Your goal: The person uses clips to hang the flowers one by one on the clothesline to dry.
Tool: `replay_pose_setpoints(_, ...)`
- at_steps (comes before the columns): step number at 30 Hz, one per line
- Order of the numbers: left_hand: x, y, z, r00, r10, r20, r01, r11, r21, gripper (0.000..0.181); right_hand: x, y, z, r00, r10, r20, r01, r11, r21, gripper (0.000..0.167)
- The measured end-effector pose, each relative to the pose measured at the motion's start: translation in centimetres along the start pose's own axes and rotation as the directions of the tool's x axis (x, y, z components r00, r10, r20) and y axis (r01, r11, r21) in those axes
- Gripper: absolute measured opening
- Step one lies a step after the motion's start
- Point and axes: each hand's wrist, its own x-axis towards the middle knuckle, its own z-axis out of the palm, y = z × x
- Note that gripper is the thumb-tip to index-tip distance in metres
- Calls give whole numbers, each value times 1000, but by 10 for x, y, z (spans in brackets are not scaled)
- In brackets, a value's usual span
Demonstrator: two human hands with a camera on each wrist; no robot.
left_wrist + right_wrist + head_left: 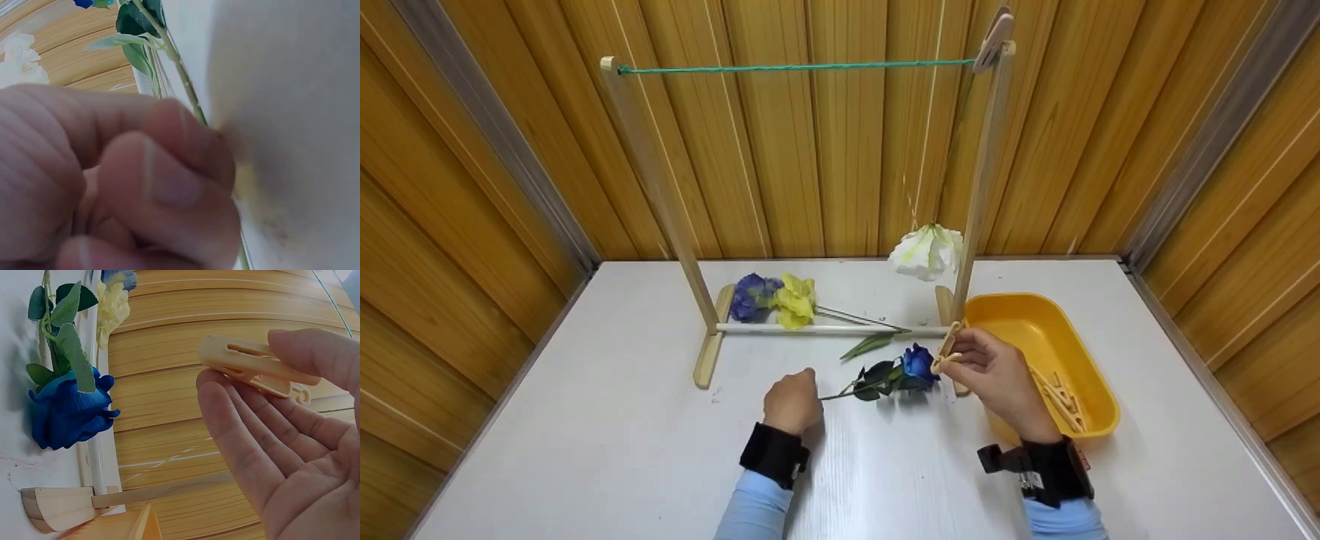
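- The blue rose (919,364) had deep blue, ruffled petals, dark green leaves below the bloom and a thin green stem; its head pointed right, toward the frame's right post (984,187).
- It lay low over the white counter (585,420), in front of the frame's lower bar (840,329); whether its petals touched the surface could not be told.
- The left hand (793,403) pinched the stem near its lower end, fingers curled in.
- The right hand (997,375) held a pale beige clothespin (211,351) between thumb and fingertips, just beside the bloom.
- The yellow bin (1102,405), with more clothespins (1061,401) inside, stood close by the right hand, its rim bounding that side.
- A broad stretch of counter ran from the left hand to the left edge.
- Above, the green cord (810,67) spanned the posts, with wide room beneath it; a white flower (926,253) hung head-down near the right post.
- A yellow flower (795,301) and a purple flower (751,298) lay at the bar's left part.
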Motion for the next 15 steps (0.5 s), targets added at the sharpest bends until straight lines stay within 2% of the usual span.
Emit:
replay_pose_setpoints(7, 0, -1, 0, 999, 39, 2, -39, 999, 17, 8, 0, 1, 0, 1000, 2, 4, -2, 1000, -15, 34)
replay_pose_setpoints(15, -4, -2, 1, 994, 100, -49, -98, 994, 41, 13, 0, 0, 0, 1000, 10, 3, -10, 1000, -11, 34)
